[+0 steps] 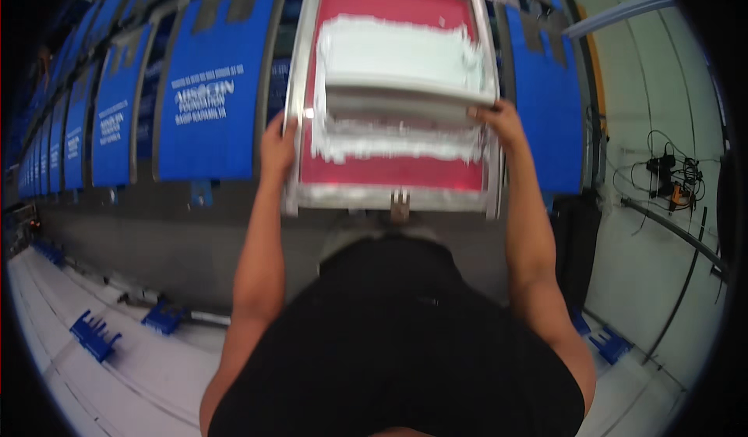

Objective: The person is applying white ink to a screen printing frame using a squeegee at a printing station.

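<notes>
A screen printing frame (296,86) with silvery rails and a red mesh lies in front of me. Thick white ink (389,51) covers much of the mesh, with ragged edges. Across the middle runs a squeegee (405,100), slightly blurred. My left hand (276,152) is closed around the frame's left rail, its thumb on the rail's upper side. At the right rail, my right hand (502,123) reaches inward with its fingers closed on the squeegee's right end. What the hidden fingers of both hands touch underneath cannot be seen.
Blue printed fabric pieces (206,86) lie on slanted boards in a row to the left, and another blue piece (541,102) lies at the right. Tangled black cables (666,168) are on the pale floor at far right. Blue scraps (95,334) lie on the floor lower left.
</notes>
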A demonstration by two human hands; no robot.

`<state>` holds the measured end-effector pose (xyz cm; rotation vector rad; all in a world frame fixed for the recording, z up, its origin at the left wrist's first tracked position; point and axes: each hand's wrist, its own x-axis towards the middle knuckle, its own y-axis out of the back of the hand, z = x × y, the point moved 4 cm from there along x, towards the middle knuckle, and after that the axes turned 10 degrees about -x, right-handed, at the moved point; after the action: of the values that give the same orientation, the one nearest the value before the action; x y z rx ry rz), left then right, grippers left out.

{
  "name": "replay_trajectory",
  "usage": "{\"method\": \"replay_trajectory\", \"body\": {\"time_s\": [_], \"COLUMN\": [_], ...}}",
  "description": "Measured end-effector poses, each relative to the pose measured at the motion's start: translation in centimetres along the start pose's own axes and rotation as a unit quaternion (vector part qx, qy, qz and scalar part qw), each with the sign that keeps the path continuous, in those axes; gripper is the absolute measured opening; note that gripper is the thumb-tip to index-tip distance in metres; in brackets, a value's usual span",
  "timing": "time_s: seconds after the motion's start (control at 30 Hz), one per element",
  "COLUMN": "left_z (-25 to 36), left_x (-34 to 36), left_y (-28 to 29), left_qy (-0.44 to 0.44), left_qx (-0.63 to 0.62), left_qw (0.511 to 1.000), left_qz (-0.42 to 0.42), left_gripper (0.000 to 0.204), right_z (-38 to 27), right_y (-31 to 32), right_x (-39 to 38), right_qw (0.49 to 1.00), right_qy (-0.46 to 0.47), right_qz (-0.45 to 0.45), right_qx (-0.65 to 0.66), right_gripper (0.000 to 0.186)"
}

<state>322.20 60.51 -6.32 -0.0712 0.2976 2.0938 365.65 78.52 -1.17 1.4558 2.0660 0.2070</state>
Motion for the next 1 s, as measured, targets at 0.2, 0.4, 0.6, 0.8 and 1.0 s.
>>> {"method": "replay_trajectory", "body": {"time_s": [0.2,0.4,0.6,0.8,1.0], "left_z": [-1.3,-1.2,-2.9,7.9,11.1], "left_x": [0.5,-0.1,0.5,-3.1,-2.2], "left_y": [-1.2,-1.3,-1.0,-2.9,-8.4], "left_qy": [0.064,0.061,0.079,-0.266,-0.249], "left_qx": [-0.106,-0.078,-0.051,0.268,0.429], "left_qw": [0.992,0.995,0.995,0.925,0.816], "left_qz": [0.008,0.015,0.037,-0.045,-0.295], "left_gripper": [0.05,0.052,0.052,0.052,0.025], "right_z": [0.3,0.8,0.4,-2.4,-4.5], "right_y": [-0.4,-1.4,-1.4,-1.6,-5.3], "right_x": [1.7,0.8,0.1,-4.9,-7.9], "right_qw": [1.0,0.999,1.0,0.883,0.851], "right_qy": [0.022,0.028,0.008,0.184,0.224], "right_qz": [-0.014,-0.012,-0.018,-0.017,0.002], "right_qx": [0.017,0.032,0.015,-0.431,-0.475], "right_gripper": [0.043,0.042,0.044,0.037,0.039]}}
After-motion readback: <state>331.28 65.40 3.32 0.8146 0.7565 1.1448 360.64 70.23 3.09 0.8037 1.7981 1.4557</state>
